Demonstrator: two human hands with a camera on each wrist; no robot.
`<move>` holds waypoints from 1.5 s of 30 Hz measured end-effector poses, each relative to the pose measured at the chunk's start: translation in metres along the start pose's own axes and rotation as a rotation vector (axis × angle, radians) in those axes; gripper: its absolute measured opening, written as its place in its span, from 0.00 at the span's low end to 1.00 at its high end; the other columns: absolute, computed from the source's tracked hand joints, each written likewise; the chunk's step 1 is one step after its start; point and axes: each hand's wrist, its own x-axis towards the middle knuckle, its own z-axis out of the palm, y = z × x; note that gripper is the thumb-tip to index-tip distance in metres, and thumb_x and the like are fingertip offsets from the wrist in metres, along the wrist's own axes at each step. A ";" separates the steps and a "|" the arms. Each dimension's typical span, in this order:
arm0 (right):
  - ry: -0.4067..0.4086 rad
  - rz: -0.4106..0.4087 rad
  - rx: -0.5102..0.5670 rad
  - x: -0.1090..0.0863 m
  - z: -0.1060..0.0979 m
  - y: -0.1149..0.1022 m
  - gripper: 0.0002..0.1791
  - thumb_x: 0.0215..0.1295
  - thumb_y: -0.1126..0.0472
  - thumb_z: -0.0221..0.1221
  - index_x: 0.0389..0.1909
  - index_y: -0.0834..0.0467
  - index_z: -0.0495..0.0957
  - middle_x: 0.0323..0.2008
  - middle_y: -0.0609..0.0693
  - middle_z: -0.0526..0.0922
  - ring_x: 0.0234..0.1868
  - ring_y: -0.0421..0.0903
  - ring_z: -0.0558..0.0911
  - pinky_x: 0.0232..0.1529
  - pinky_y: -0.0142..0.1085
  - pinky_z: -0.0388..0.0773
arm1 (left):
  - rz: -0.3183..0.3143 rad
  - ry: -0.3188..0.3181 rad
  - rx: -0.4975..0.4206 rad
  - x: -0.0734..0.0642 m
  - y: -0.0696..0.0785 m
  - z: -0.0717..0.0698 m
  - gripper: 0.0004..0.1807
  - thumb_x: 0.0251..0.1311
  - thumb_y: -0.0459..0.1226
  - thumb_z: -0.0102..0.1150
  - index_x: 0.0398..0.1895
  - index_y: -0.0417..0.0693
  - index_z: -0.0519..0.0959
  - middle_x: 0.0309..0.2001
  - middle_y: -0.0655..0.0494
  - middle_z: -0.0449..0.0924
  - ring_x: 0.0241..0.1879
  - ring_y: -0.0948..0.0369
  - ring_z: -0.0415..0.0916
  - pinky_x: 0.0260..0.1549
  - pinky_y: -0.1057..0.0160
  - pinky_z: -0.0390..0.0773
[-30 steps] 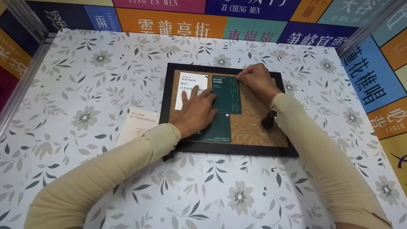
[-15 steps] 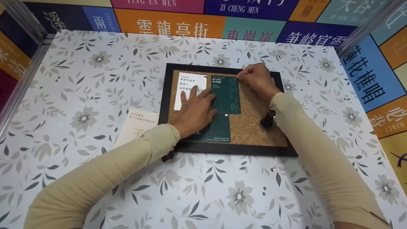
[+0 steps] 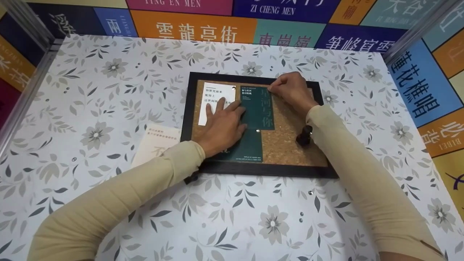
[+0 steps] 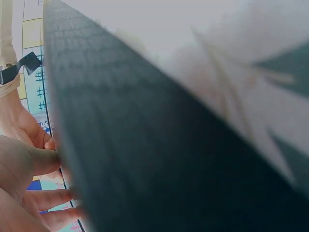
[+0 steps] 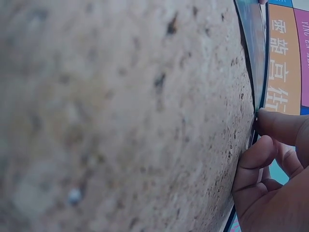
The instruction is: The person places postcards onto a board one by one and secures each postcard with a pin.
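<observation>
A cork board [image 3: 290, 148] in a black frame [image 3: 261, 171] lies flat on the table. On it are a white card [image 3: 213, 92], an upper green card [image 3: 257, 108] and a lower green card [image 3: 250, 146]. My left hand [image 3: 221, 125] rests with spread fingers over the cards, covering parts of all three. At the upper green card's top right corner, thumb and forefinger of my right hand [image 3: 291, 90] pinch a small pin, mostly hidden by the fingertips. The right wrist view shows those fingertips [image 5: 263, 118] together at the card's edge, close over the cork.
Silver pins sit at the corners of the white card [image 3: 233, 88] and lower green card [image 3: 257, 131]. A cream card [image 3: 154, 143] lies left of the frame, partly under the left sleeve. One shiny pin [image 3: 310, 193] is on the flowered tablecloth [image 3: 232, 224]. Printed walls [image 3: 195, 29] stand behind.
Both hands hold nearly the same positions, the right still at the green card's corner. The head view has shifted very slightly.
</observation>
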 end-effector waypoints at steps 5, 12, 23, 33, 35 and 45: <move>0.002 -0.022 -0.017 0.000 0.001 0.000 0.07 0.74 0.64 0.67 0.40 0.62 0.93 0.40 0.49 0.88 0.38 0.43 0.80 0.33 0.33 0.74 | 0.000 -0.001 -0.002 0.000 0.000 0.000 0.31 0.83 0.47 0.58 0.82 0.45 0.72 0.86 0.48 0.61 0.85 0.39 0.49 0.77 0.21 0.47; 0.016 -0.069 -0.070 0.000 0.004 -0.003 0.07 0.74 0.66 0.68 0.37 0.63 0.92 0.39 0.52 0.90 0.38 0.43 0.79 0.39 0.34 0.74 | 0.002 0.010 -0.006 -0.001 0.001 0.000 0.30 0.83 0.46 0.60 0.81 0.45 0.72 0.86 0.49 0.62 0.85 0.38 0.50 0.77 0.21 0.47; -0.047 -0.131 -0.150 0.000 0.000 -0.006 0.08 0.79 0.64 0.64 0.46 0.62 0.92 0.46 0.56 0.91 0.46 0.46 0.84 0.52 0.39 0.79 | -0.011 0.008 -0.013 0.000 0.001 -0.002 0.31 0.82 0.47 0.61 0.81 0.46 0.73 0.86 0.49 0.62 0.86 0.38 0.49 0.77 0.22 0.46; -0.095 -0.204 -0.185 0.003 -0.004 -0.001 0.10 0.80 0.65 0.64 0.51 0.63 0.92 0.49 0.58 0.92 0.51 0.49 0.85 0.56 0.45 0.81 | 0.001 0.002 0.014 0.001 0.000 -0.002 0.30 0.82 0.47 0.60 0.81 0.46 0.73 0.85 0.49 0.63 0.84 0.39 0.53 0.76 0.21 0.50; -0.090 -0.225 -0.208 0.004 -0.005 -0.001 0.10 0.80 0.65 0.64 0.51 0.63 0.93 0.50 0.57 0.92 0.51 0.50 0.85 0.59 0.47 0.82 | 0.001 0.000 0.014 0.001 0.000 -0.002 0.30 0.82 0.47 0.59 0.81 0.46 0.73 0.86 0.49 0.63 0.84 0.40 0.53 0.76 0.21 0.50; -0.077 -0.234 -0.273 0.003 -0.007 0.000 0.10 0.80 0.62 0.65 0.51 0.61 0.93 0.57 0.55 0.87 0.63 0.52 0.77 0.73 0.54 0.70 | -0.005 -0.001 -0.016 0.000 0.000 -0.002 0.31 0.82 0.47 0.59 0.82 0.47 0.72 0.86 0.50 0.61 0.86 0.39 0.50 0.77 0.21 0.47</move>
